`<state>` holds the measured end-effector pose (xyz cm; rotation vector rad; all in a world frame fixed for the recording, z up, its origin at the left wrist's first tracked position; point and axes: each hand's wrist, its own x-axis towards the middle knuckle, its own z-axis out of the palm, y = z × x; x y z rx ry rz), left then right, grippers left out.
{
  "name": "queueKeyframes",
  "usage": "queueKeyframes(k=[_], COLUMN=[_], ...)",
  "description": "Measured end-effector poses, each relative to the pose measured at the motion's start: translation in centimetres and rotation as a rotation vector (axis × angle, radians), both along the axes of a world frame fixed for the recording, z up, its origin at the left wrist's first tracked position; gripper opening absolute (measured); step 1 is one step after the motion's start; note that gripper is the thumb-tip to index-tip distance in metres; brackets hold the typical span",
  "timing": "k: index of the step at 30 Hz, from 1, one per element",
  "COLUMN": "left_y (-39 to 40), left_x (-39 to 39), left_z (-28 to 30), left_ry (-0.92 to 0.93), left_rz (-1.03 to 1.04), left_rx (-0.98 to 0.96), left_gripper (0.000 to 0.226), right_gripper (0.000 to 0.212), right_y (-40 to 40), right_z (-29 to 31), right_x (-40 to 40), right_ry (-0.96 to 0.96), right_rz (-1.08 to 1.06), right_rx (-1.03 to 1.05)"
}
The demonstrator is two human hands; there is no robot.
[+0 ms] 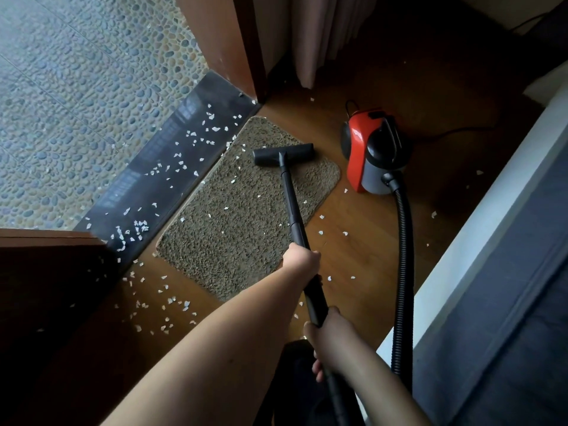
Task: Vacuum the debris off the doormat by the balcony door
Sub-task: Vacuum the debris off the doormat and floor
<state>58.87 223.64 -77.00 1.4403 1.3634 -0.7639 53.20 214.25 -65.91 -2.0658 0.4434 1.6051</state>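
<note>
With both hands wrapping the black vacuum wand (292,207), left hand (302,259) is steering and right hand (327,336) is pushing the flat black floor nozzle (284,154) across the brown pile doormat (233,222) toward white paper scraps (226,208).

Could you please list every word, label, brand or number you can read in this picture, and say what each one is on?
None can be read.
The red vacuum shows no legible brand or label; a small dark patch on its top is too blurred to tell.
The wand, hose and doormat show no lettering.
</note>
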Motion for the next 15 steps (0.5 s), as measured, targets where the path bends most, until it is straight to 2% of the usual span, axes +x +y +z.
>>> queueKeyframes(k=[2, 8, 15], left_y=[0.0, 2.2, 7.5], left_x=[-0.6, -2.9, -1.6], left_z=[-0.3, -0.8, -0.6], left_ry=[-0.004, -0.067, -0.096], left_rz=[-0.003, 0.031, 0.012], left_rx=[0.002, 0.02, 0.038], left_gripper=[0.039, 0.031, 0.031], right_gripper=[0.014, 0.013, 0.031], right_y=[0.1, 1.9, 7.3], right_z=[0.2, 1.0, 0.7], right_x=[-0.9, -3.0, -2.2], right_ry=[-0.028, -0.138, -0.164], right_rz=[-0.038, 0.026, 0.07], right_rx=[0.015, 0.011, -0.029])
